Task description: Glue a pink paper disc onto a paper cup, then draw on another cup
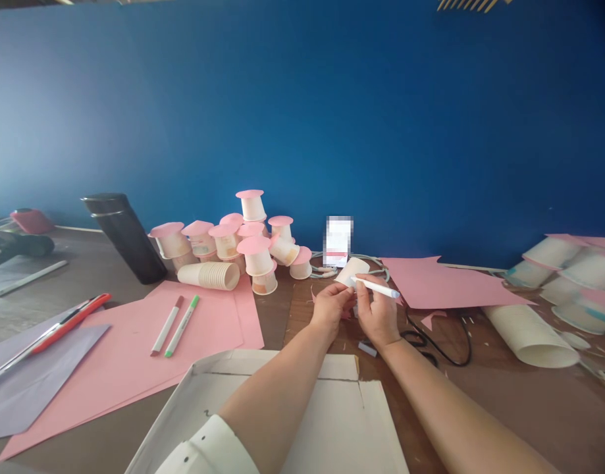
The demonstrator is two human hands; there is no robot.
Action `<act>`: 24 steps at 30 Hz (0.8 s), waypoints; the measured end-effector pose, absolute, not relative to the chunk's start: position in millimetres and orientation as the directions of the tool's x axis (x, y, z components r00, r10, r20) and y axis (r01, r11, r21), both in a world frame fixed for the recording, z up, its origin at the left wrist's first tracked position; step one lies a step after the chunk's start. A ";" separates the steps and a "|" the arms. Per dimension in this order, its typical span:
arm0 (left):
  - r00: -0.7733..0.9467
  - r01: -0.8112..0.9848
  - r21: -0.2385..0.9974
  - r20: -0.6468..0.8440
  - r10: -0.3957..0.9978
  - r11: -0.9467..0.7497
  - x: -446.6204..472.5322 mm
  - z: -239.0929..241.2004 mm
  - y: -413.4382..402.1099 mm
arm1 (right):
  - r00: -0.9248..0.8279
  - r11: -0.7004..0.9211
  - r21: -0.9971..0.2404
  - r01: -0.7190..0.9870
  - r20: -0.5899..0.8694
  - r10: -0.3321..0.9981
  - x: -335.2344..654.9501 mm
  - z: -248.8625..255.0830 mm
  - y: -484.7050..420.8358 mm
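In the middle of the view, my left hand [332,305] is closed on the lower part of a white paper cup [352,268], which is tilted. My right hand [380,320] grips a white marker [381,288] with a pale blue end, its other end close to the cup's side. The fingers partly cover the cup, so I cannot tell what is drawn on it. Below my right hand lies a small grey-blue piece [367,349], perhaps a marker cap. Just behind the cup, a phone [338,240] with a lit screen stands upright against the wall.
Paper cups with pink paper tops [255,255] stand stacked left of centre, beside nested cups [208,276] and a black bottle [127,240]. Two markers [174,327] and a red utility knife [70,324] lie on paper sheets. Pink paper [450,286] and more cups [529,336] are right.
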State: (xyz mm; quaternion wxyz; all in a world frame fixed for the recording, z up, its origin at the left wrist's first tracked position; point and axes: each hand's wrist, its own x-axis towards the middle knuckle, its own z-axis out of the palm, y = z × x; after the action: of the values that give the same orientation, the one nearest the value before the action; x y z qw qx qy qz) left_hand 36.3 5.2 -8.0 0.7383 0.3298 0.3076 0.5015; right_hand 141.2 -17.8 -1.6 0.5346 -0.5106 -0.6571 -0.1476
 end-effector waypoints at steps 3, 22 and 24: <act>0.313 -0.615 0.725 -0.137 0.940 0.311 34.8 -5.1 5.1 | 0.105 0.436 -0.359 0.825 0.856 0.507 141.7 -2.1 -17.9; 0.291 -0.731 0.600 -0.158 0.944 0.326 35.4 -1.4 5.3 | 0.076 0.423 -0.335 0.842 0.850 0.521 142.1 -5.1 -16.1; 0.292 -0.729 0.603 -0.152 0.944 0.323 35.2 -1.3 5.1 | 0.074 0.422 -0.331 0.844 0.851 0.520 142.2 -5.3 -16.4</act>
State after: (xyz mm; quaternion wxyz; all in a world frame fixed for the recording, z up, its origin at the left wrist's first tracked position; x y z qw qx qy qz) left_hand 35.2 5.1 -1.3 0.7743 0.2158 0.2490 0.5403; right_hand 142.2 -16.4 -5.3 0.5218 -0.5145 -0.6625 -0.1553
